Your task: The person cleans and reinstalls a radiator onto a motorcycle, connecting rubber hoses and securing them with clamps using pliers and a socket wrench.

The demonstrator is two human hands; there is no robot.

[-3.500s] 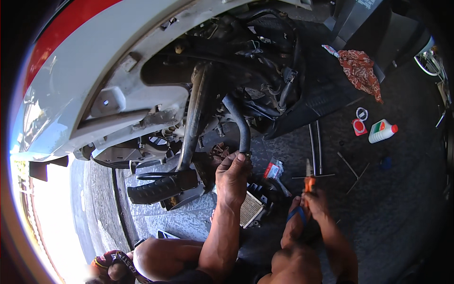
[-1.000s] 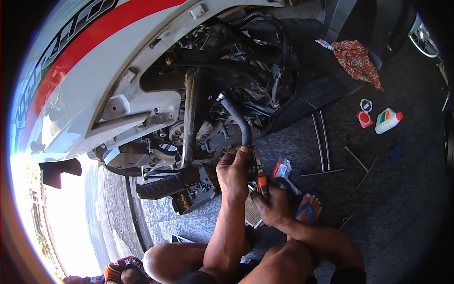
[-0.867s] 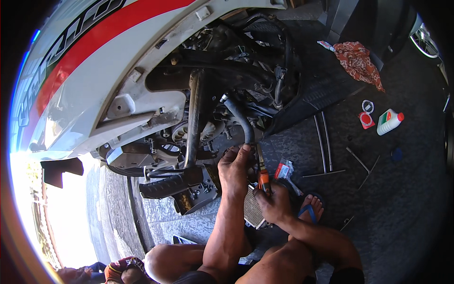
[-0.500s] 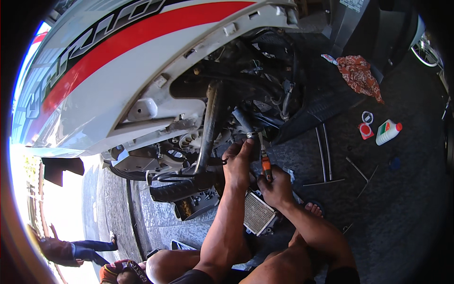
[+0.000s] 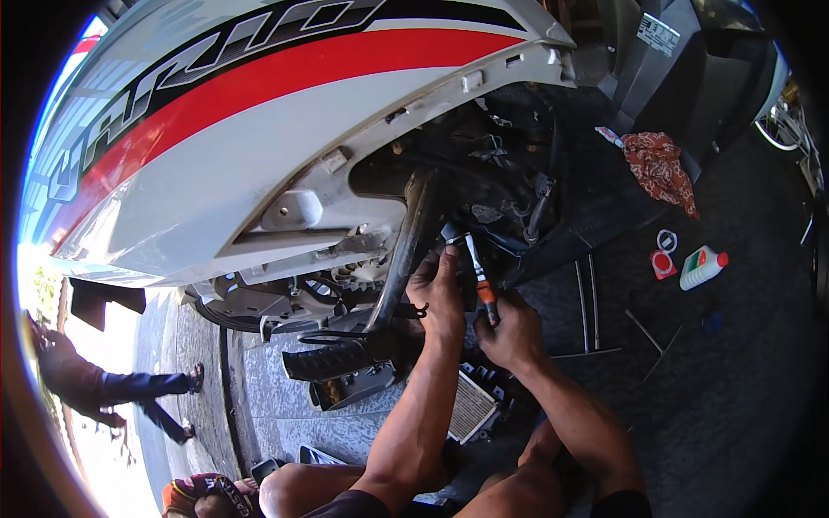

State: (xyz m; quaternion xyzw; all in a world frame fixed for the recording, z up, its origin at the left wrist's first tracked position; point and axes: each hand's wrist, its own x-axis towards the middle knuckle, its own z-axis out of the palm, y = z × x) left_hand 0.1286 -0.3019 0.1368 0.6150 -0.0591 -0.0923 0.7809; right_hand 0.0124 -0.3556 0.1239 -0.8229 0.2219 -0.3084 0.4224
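My left hand (image 5: 437,281) is closed, thumb uppermost, around the end of a dark hose (image 5: 448,230) below the scooter's frame tube. A shiny metal piece, perhaps a clamp, shows at the thumb tip. My right hand (image 5: 511,331) grips a tool with an orange-and-black handle (image 5: 486,298). Its bright metal shaft (image 5: 473,256) points up toward the hose end, close to my left thumb. Whether the tip touches the metal piece I cannot tell. The scooter's white side panel (image 5: 285,147), with a red stripe, hangs over the exposed dark parts.
A finned radiator (image 5: 471,407) lies beneath my forearms, beside a dark tray (image 5: 358,388). To the right are a long T-handle wrench (image 5: 595,302), a Y-shaped wrench (image 5: 652,332), a white bottle (image 5: 703,268) and a patterned cloth (image 5: 661,168). Another person (image 5: 86,380) is at far left.
The view has shifted, so the scooter sits lower and further right. The tool's shaft now shows more fully beside the hose end. Both hands keep their grips. The person at far left has moved.
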